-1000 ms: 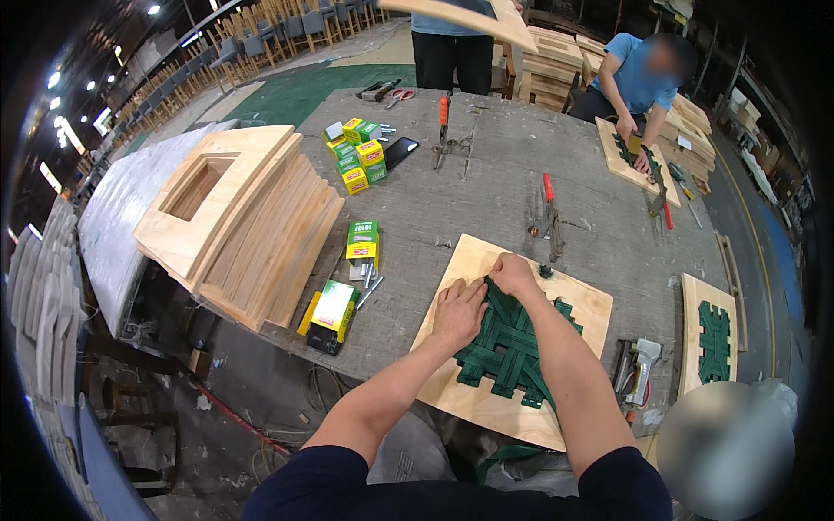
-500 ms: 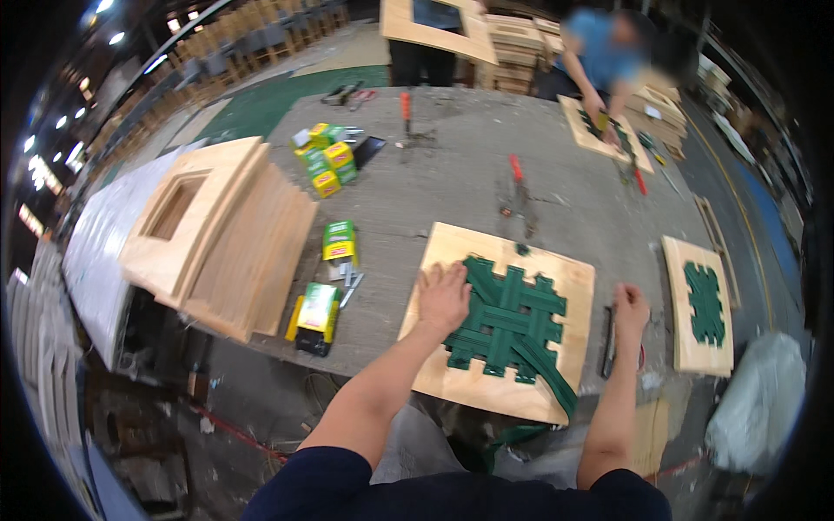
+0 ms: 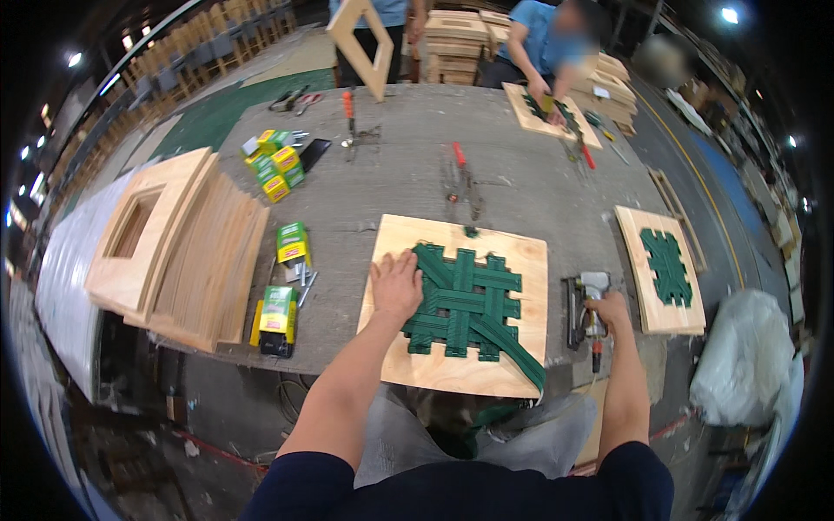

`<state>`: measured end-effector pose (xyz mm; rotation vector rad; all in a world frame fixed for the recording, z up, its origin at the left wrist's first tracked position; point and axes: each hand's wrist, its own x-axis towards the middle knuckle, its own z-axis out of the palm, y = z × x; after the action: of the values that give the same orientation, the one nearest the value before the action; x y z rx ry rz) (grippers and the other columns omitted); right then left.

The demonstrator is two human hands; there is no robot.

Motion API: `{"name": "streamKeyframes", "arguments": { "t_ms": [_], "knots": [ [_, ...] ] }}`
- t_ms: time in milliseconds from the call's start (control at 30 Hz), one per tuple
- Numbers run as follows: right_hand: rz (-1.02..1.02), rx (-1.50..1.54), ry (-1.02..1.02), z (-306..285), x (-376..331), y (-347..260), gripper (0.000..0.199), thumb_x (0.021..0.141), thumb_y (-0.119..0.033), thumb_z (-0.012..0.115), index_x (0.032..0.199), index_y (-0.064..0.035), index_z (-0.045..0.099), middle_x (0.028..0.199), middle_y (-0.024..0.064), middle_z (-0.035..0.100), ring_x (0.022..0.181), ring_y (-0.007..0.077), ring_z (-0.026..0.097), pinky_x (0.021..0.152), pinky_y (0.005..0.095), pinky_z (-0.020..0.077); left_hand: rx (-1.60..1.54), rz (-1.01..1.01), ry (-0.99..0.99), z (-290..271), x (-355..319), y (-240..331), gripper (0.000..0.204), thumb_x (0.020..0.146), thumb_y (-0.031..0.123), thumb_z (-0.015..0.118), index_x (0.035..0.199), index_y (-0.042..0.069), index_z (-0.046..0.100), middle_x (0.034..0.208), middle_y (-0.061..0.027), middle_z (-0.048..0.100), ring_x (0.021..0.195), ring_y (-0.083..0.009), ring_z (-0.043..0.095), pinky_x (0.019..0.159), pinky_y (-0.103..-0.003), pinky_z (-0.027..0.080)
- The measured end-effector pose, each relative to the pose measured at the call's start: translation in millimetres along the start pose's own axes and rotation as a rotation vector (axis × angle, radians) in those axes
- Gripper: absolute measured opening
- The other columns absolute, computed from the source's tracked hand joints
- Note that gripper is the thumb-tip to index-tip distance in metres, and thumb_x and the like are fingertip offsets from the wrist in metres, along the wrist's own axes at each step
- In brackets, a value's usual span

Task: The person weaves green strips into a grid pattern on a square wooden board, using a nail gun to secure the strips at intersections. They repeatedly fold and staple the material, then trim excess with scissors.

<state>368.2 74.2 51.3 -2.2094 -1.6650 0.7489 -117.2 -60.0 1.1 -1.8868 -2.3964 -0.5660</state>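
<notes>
A square pale plywood board (image 3: pixel 417 373) lies in front of me. Woven dark green webbing straps (image 3: pixel 460 302) cover its middle, and one loose strap end reaches diagonally to its lower right corner. My left hand (image 3: pixel 397 285) rests flat on the board's left side, fingers spread, fingertips at the webbing's upper left edge. To the right of the board, my right hand (image 3: pixel 611 308) is wrapped round the handle of a pneumatic staple gun (image 3: pixel 594 282), upright over the table with a hose at its lower end.
Stacked wooden frames (image 3: pixel 204 260) stand at left, beside green and yellow staple boxes (image 3: pixel 278 311). A red-handled tool (image 3: pixel 459 161) lies beyond my board. Another webbed board (image 3: pixel 695 313) sits at right. Across the table (image 3: pixel 304 191), a co-worker (image 3: pixel 534 43) handles a board; another person holds a wooden frame (image 3: pixel 373 65).
My right hand was closed beside the staple gun and now grips it. My left hand stays on the board. The view has shifted, and the far person's wooden frame has turned upright.
</notes>
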Motion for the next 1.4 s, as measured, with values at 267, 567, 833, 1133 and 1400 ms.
{"name": "streamKeyframes", "arguments": {
  "t_ms": [267, 567, 833, 1133, 1400],
  "knots": [
    [-0.214, 0.589, -0.228, 1, -58, -123, 0.018, 0.088, -0.014, 0.078, 0.098, -0.0038, 0.067, 0.076, 0.0029, 0.064, 0.061, 0.0137, 0.061, 0.051, 0.0312, 0.0472, 0.020, -0.033, 0.017, -1, -8, -18, 0.048, 0.105, 0.035, 0.047, 0.147, 0.012, 0.055, 0.155, -0.0024, 0.050, 0.144, -0.0342, 0.042, 0.119, -0.060, 0.025],
    [-0.375, 0.401, -0.782, 116, -101, -311, 0.031, 0.094, -0.022, 0.076, 0.114, -0.0016, 0.064, 0.091, 0.0050, 0.066, 0.056, 0.0114, 0.058, 0.047, 0.0285, 0.0451, -0.018, -0.006, 0.048, -1, -6, -17, 0.047, 0.105, 0.035, 0.049, 0.145, 0.011, 0.057, 0.153, -0.0028, 0.052, 0.143, -0.0351, 0.043, 0.118, -0.061, 0.027],
    [-0.412, 0.282, -0.765, 178, -95, -327, 0.025, 0.096, -0.019, 0.074, 0.111, -0.0029, 0.063, 0.089, 0.0013, 0.063, 0.054, 0.0110, 0.054, 0.045, 0.0294, 0.0435, -0.038, 0.003, 0.055, -2, -6, -19, 0.047, 0.104, 0.034, 0.050, 0.145, 0.011, 0.058, 0.152, -0.0048, 0.054, 0.141, -0.0363, 0.044, 0.117, -0.062, 0.027],
    [-0.418, 0.209, -0.716, 182, -98, -334, 0.029, 0.093, -0.016, 0.076, 0.112, -0.0004, 0.061, 0.083, 0.0033, 0.064, 0.054, 0.0109, 0.054, 0.045, 0.0281, 0.0441, -0.032, -0.006, 0.066, -1, -7, -22, 0.048, 0.104, 0.034, 0.049, 0.146, 0.011, 0.057, 0.152, -0.0043, 0.054, 0.141, -0.0362, 0.044, 0.117, -0.062, 0.027],
    [-0.511, 0.197, -0.765, 187, -103, -333, 0.026, 0.093, -0.016, 0.076, 0.109, -0.0011, 0.062, 0.081, 0.0028, 0.064, 0.053, 0.0106, 0.053, 0.046, 0.0292, 0.0436, -0.122, -0.014, 0.144, -2, -7, -24, 0.038, 0.100, 0.030, 0.058, 0.132, 0.011, 0.067, 0.144, -0.0103, 0.057, 0.137, -0.0348, 0.046, 0.115, -0.061, 0.029]
  ]
}}
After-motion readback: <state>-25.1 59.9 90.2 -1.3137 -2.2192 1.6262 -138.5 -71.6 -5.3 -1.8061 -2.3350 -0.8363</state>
